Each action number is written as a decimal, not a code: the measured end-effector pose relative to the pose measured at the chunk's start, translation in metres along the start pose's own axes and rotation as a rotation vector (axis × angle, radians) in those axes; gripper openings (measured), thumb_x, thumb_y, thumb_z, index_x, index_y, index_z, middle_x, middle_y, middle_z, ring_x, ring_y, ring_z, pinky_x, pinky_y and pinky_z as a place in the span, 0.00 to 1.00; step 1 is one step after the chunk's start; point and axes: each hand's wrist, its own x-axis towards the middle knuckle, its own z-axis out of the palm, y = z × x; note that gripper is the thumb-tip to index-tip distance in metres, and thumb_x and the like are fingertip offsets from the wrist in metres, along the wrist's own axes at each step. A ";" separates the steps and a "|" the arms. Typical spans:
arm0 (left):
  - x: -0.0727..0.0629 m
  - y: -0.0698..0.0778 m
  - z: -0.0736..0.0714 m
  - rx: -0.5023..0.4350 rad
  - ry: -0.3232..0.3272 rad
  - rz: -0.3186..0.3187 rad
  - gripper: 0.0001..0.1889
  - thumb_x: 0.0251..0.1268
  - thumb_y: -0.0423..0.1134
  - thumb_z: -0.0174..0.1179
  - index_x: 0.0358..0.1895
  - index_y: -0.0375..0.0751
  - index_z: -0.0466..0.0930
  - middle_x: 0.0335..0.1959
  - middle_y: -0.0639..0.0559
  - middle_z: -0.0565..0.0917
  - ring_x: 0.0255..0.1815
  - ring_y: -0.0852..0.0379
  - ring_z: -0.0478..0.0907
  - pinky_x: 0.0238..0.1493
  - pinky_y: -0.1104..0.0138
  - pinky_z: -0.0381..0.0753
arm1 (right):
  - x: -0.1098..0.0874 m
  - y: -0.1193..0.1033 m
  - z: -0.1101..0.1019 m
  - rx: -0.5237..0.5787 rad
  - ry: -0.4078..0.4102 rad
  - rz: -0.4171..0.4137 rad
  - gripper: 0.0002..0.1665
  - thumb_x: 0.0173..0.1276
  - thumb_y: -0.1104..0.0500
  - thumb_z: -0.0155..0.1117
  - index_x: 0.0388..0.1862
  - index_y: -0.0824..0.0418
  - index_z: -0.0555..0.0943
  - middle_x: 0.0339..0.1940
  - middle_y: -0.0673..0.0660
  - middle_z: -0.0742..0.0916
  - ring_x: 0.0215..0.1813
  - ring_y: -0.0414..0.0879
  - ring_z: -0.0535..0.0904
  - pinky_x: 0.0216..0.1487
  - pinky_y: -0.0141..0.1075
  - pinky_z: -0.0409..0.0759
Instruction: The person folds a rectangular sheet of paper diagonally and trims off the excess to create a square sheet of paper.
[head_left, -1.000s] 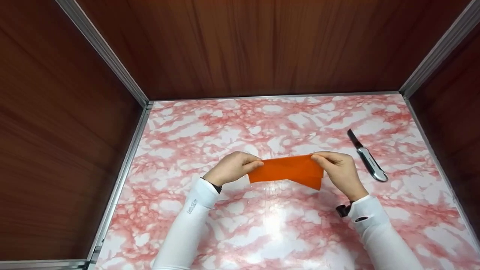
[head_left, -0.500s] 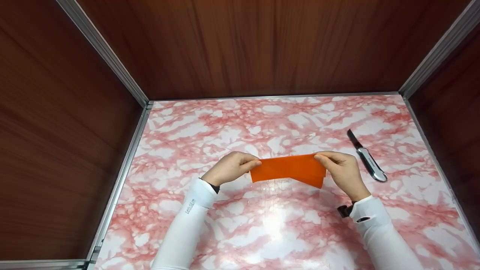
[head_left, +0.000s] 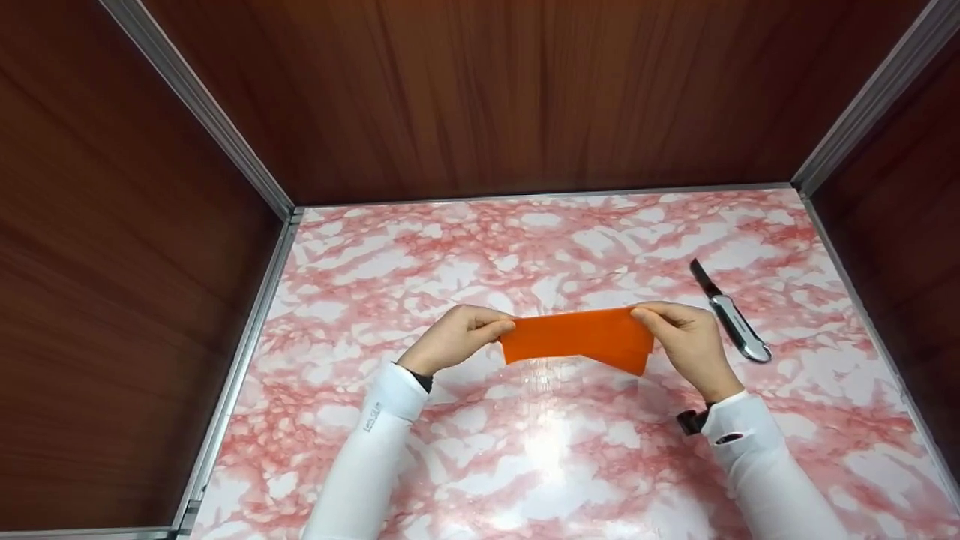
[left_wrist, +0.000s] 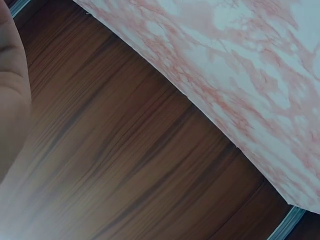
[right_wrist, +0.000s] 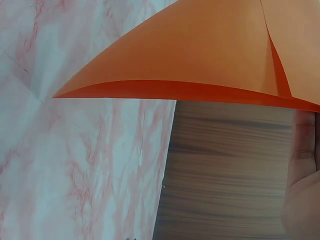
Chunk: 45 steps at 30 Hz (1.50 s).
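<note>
Left hand (head_left: 456, 337) and right hand (head_left: 688, 341) pinched orange sheet (head_left: 574, 334) thumb-to-finger at upper corners | step, I judged: folding | next move called for squaring uneven lower edges

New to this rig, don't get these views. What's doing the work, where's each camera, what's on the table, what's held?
No machine here: a person works with two bare hands. The wide picture comes from a camera worn on the head, looking forward and down. The other two come from cameras on the wrists. The left one mostly shows tabletop and brown panel, with part of the left hand at its edge; the right one shows the held sheet up close.

Both hands pinch the upper edge of an orange sheet, apparently folded, the right hand near its other end. A lower flap slants out on the right hand's side.

On the red-and-white tabletop, to the right, lies a knife, its dark blade pointing away from the person.
</note>
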 end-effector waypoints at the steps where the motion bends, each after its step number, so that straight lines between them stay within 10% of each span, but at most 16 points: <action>1: 0.000 0.000 0.000 -0.010 0.012 -0.006 0.14 0.67 0.59 0.56 0.43 0.63 0.88 0.39 0.67 0.85 0.43 0.61 0.82 0.48 0.63 0.79 | 0.000 0.000 0.000 -0.001 0.002 -0.004 0.12 0.65 0.57 0.69 0.42 0.63 0.89 0.40 0.56 0.89 0.41 0.41 0.83 0.44 0.29 0.78; 11: 0.000 0.003 -0.002 0.217 0.089 -0.038 0.13 0.67 0.58 0.58 0.44 0.61 0.88 0.42 0.69 0.84 0.48 0.66 0.79 0.54 0.57 0.76 | -0.003 -0.005 0.003 -0.023 -0.023 -0.044 0.10 0.65 0.58 0.69 0.42 0.62 0.89 0.39 0.57 0.89 0.39 0.42 0.83 0.40 0.29 0.79; 21: 0.015 0.031 0.018 0.588 0.157 0.165 0.13 0.71 0.53 0.56 0.40 0.54 0.88 0.34 0.65 0.85 0.37 0.67 0.80 0.47 0.66 0.76 | -0.003 -0.013 0.029 -0.005 -0.080 -0.114 0.09 0.65 0.58 0.69 0.41 0.61 0.89 0.38 0.53 0.89 0.39 0.43 0.84 0.40 0.30 0.81; 31: 0.032 0.055 0.049 0.611 0.227 0.268 0.12 0.72 0.52 0.54 0.42 0.55 0.87 0.34 0.66 0.85 0.32 0.71 0.78 0.34 0.72 0.76 | -0.001 -0.024 0.060 0.020 -0.111 -0.256 0.07 0.64 0.63 0.69 0.40 0.62 0.89 0.37 0.51 0.89 0.39 0.43 0.85 0.42 0.30 0.80; 45: 0.033 0.051 0.051 0.618 0.175 0.281 0.12 0.71 0.52 0.56 0.40 0.55 0.88 0.31 0.66 0.84 0.30 0.71 0.78 0.32 0.71 0.76 | -0.004 -0.026 0.061 0.044 -0.121 -0.262 0.03 0.64 0.66 0.68 0.32 0.65 0.86 0.30 0.56 0.88 0.33 0.44 0.81 0.38 0.35 0.79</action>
